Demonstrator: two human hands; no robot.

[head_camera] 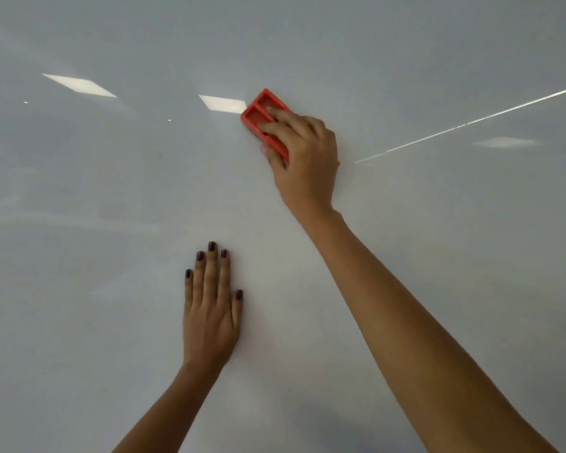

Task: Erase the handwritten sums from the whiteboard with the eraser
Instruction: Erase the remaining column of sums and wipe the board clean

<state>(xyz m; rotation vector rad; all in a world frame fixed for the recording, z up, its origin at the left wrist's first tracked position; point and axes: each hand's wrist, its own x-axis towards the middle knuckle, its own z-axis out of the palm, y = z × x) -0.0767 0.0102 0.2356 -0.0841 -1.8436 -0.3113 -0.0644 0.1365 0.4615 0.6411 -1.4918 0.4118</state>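
The right hand (303, 152) reaches up at one o'clock, fingers pressing a red rectangular plastic eraser (262, 116) flat against the glossy white whiteboard (111, 191). The left hand (211, 308) lies at six o'clock, empty, fingers spread flat on the board. Ceiling-light reflections (79, 85) glint at ten o'clock.

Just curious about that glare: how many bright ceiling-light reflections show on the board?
3 rectangular reflections: one upper left, one beside the red plastic eraser, one fainter at right. Others may lie outside view.
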